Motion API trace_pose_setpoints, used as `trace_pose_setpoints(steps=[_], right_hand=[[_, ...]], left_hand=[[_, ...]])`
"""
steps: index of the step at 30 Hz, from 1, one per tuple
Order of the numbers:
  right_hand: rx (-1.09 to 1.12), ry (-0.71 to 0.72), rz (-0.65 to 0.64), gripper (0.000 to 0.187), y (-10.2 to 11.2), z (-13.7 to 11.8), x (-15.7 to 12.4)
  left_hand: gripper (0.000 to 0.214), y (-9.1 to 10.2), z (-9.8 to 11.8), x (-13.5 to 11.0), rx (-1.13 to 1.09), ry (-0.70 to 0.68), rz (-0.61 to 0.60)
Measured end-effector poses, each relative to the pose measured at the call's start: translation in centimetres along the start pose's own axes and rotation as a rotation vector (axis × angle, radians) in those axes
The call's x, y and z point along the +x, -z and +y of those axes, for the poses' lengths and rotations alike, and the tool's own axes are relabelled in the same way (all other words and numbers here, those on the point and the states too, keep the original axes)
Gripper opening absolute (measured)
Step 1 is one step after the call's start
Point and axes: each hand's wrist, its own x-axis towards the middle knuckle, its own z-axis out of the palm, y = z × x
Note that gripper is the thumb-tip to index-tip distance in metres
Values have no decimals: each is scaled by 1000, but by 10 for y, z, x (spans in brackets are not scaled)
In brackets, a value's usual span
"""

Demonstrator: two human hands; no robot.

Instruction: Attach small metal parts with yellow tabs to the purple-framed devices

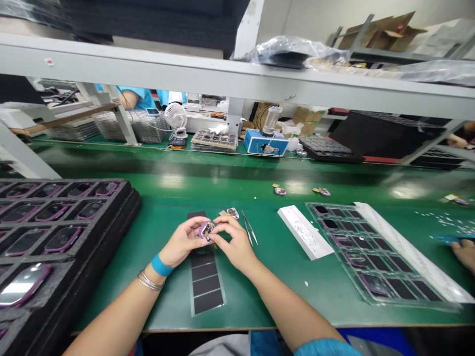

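Observation:
A small purple-rimmed watch case (206, 231), its inner parts exposed, is held up over the green bench. My left hand (184, 241) grips it by the rim between thumb and fingers. From the other side, my right hand (233, 241) closes thumb and fingertips on its edge; whether a tiny part is also pinched there cannot be made out. Under both hands lies a strip of black rectangular sheets (207, 285). Just beyond the fingers rests another opened watch unit (233, 213). Metal tweezers (250, 228) lie to the right of it.
At left, a black foam tray (111, 227) holds several purple-framed watches. To the right stand a white box (305, 232) and a clear plastic tray (356, 282) with watch parts. Farther back are a fan (175, 116) and a blue machine (265, 143). A co-worker's hand (465, 253) shows at far right.

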Motion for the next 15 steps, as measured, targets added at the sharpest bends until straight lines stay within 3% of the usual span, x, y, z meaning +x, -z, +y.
trace_pose_setpoints(steps=[11, 13, 15], right_hand=[[-161, 123, -62, 7, -1, -5, 1], [-177, 126, -7, 12, 14, -8, 8], [-252, 59, 144, 16, 46, -6, 15]], left_hand=[[46, 0, -3, 1, -7, 3, 31], [47, 1, -2, 1, -42, 23, 27], [48, 1, -2, 1, -74, 47, 27]])
